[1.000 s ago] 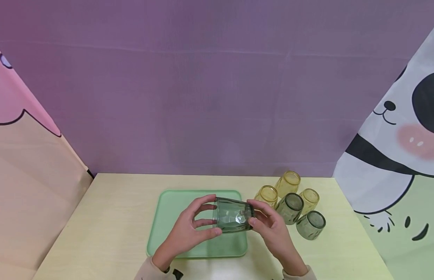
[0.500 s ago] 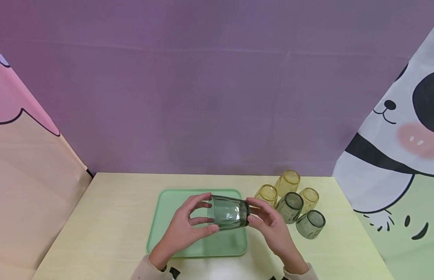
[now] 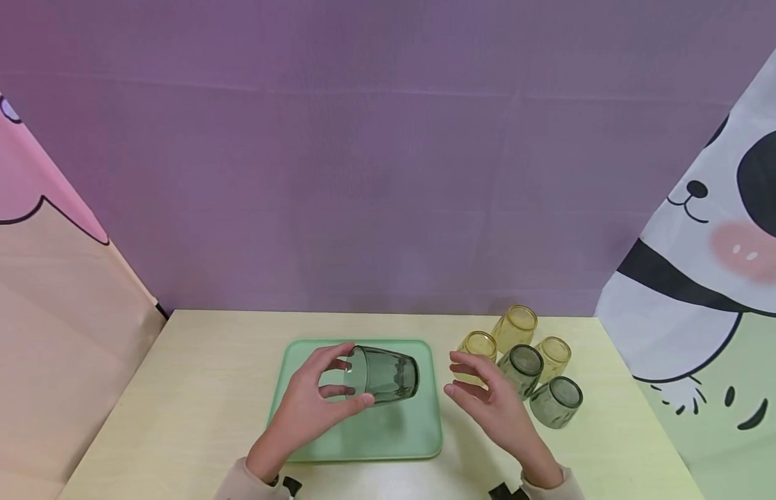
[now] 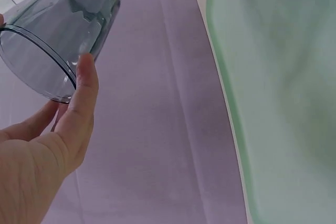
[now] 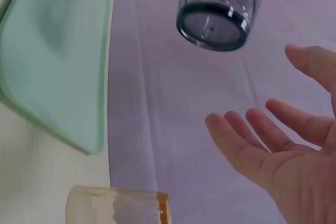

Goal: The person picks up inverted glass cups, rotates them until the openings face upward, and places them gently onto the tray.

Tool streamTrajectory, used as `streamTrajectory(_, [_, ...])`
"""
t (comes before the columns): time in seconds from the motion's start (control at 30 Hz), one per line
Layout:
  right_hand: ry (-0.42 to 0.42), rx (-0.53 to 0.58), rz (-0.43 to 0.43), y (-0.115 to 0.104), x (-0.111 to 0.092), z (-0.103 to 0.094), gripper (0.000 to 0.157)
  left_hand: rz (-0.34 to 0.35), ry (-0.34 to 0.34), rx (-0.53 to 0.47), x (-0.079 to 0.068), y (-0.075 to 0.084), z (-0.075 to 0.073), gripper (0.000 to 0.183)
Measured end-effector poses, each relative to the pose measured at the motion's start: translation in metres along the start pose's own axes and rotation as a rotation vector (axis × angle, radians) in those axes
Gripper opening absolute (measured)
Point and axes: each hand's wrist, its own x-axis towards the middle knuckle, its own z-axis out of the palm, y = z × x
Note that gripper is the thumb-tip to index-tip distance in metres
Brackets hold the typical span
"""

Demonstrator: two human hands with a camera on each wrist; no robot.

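Observation:
A dark greenish glass tumbler (image 3: 390, 375) lies sideways in the air over the green tray (image 3: 394, 444). My left hand (image 3: 309, 399) grips it near its mouth, thumb in front and fingers behind; its base points right. In the left wrist view the tumbler's (image 4: 68, 19) rim faces the palm of the left hand (image 4: 47, 145). My right hand (image 3: 494, 403) is apart from it on the right, fingers relaxed and spread, holding nothing. The right wrist view shows a gap between the right hand (image 5: 283, 145) and the tumbler's dark base (image 5: 212, 27).
To the right of the tray, upside-down tumblers stand grouped: yellow ones (image 3: 515, 326) behind, two grey-green ones (image 3: 555, 403) in front. The pale wooden table (image 3: 200, 389) meets a purple backdrop (image 3: 388, 173) at its far edge.
The right hand has let go of the tumbler's base and drawn away to the right. My left hand has carried the tumbler leftward over the tray.

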Motion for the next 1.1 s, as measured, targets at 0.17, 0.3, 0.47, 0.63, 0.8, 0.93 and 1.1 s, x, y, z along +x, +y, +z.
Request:
streamTrajectory(0.17, [0.009, -0.072, -0.037, 0.001, 0.000, -0.002, 0.046, -0.059, 0.029, 0.070, 0.000, 0.000, -0.003, 0.077])
streamTrajectory(0.3, [0.016, -0.193, -0.103, 0.005, 0.000, -0.005, 0.047, -0.089, 0.044, 0.150, 0.002, -0.001, -0.007, 0.079])
streamTrajectory(0.47, [0.043, -0.364, -0.165, 0.007, -0.001, -0.010, 0.049, -0.114, 0.066, 0.271, 0.005, -0.003, -0.012, 0.079])
streamTrajectory(0.63, [0.077, -0.528, -0.238, 0.010, -0.001, -0.018, 0.051, -0.128, 0.095, 0.399, 0.008, -0.007, -0.016, 0.078])
streamTrajectory(0.8, [0.106, -0.658, -0.303, 0.012, -0.003, -0.026, 0.052, -0.130, 0.102, 0.502, 0.015, -0.015, -0.021, 0.080])
streamTrajectory(0.93, [0.126, -0.738, -0.312, 0.012, -0.005, -0.033, 0.051, -0.130, 0.109, 0.551, 0.021, -0.022, -0.027, 0.081])
streamTrajectory(1.1, [0.137, -0.799, -0.324, 0.012, -0.006, -0.041, 0.052, -0.137, 0.114, 0.606, 0.027, -0.027, -0.034, 0.081])
